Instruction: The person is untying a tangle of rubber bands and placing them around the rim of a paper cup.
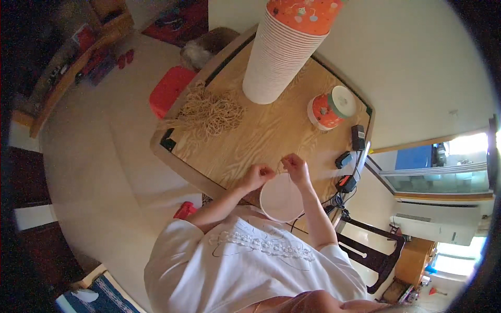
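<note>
Pinching a thin tan strand [278, 167] between nearly closed fingers of left hand [259, 176] and right hand [296, 168], at the far rim of a white-lined tub [282, 199]; facing, across the table [250, 146], a strand tangle [214, 113] and stacked tubs [276, 60].

Just below the right hand [296, 169], a tub [282, 199] shows a plain white inside. Beyond the left hand [259, 177], tangled string [213, 115] is straw-tan; past both, the tub stack [276, 60] is white, topped with patterned orange.
</note>
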`<action>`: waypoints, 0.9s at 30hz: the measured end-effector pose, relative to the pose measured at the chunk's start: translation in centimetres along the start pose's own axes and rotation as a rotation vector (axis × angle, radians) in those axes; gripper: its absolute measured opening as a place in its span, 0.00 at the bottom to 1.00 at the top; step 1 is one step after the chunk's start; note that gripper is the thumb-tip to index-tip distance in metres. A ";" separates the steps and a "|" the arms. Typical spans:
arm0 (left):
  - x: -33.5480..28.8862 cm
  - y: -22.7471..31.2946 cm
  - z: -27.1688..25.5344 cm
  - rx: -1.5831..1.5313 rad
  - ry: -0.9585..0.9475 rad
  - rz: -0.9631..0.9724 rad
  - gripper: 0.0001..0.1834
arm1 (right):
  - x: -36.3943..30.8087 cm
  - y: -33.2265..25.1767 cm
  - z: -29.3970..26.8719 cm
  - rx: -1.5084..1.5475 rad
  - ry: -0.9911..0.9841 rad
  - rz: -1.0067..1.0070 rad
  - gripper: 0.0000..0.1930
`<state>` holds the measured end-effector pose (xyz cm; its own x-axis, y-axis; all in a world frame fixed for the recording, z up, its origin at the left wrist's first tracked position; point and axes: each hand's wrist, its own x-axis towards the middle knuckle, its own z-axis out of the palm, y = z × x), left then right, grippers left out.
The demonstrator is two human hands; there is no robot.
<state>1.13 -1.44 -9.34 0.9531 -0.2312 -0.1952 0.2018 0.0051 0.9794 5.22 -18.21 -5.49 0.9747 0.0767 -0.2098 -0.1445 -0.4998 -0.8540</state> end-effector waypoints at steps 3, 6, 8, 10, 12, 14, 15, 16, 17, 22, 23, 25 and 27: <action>1.5 -0.3 0.2 -0.126 0.086 -0.078 0.07 | -0.2 0.6 0.2 0.095 -0.076 -0.046 0.06; 2.3 0.7 0.3 -0.172 0.084 -0.148 0.08 | -0.3 0.4 0.3 0.112 -0.118 -0.070 0.06; 2.3 0.7 0.1 -0.195 0.062 -0.171 0.07 | -0.7 -0.8 0.3 0.060 -0.113 -0.099 0.05; 2.7 -0.1 0.1 -0.153 0.064 -0.116 0.06 | -0.8 -1.1 0.3 0.026 -0.100 -0.110 0.05; 2.8 -0.7 0.1 -0.117 0.063 -0.089 0.06 | -0.9 -1.5 0.4 -0.009 -0.086 -0.121 0.04; 2.6 0.0 0.1 -0.081 0.057 -0.064 0.06 | -1.1 -1.6 0.4 -0.081 -0.074 -0.106 0.03; 2.4 0.3 0.2 -0.136 0.046 -0.144 0.07 | -1.2 -1.6 0.4 -0.080 -0.074 -0.104 0.03; 2.2 0.8 0.2 -0.191 0.036 -0.223 0.07 | -1.3 -1.6 0.4 -0.055 -0.049 -0.126 0.02; 2.2 0.8 0.2 -0.190 0.035 -0.224 0.07 | -1.4 -1.6 0.5 -0.029 -0.024 -0.149 0.02; 2.0 0.8 0.2 -0.212 -0.011 -0.238 0.09 | -1.6 -1.3 0.8 -0.037 0.038 -0.170 0.02; 2.0 0.5 0.2 -0.210 -0.011 -0.238 0.09 | -1.6 -1.1 0.8 -0.039 0.040 -0.162 0.02; 1.8 0.2 0.4 -0.266 -0.007 -0.234 0.09 | -1.6 -0.8 0.6 -0.041 0.048 -0.145 0.02; 1.8 0.2 0.3 -0.255 0.001 -0.267 0.09 | -1.6 -0.7 0.6 -0.043 0.056 -0.129 0.02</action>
<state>2.79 -2.16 -9.51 0.8593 -0.2559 -0.4428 0.4934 0.1868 0.8495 3.70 -17.48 -4.87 0.9929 0.0953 -0.0716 -0.0109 -0.5258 -0.8505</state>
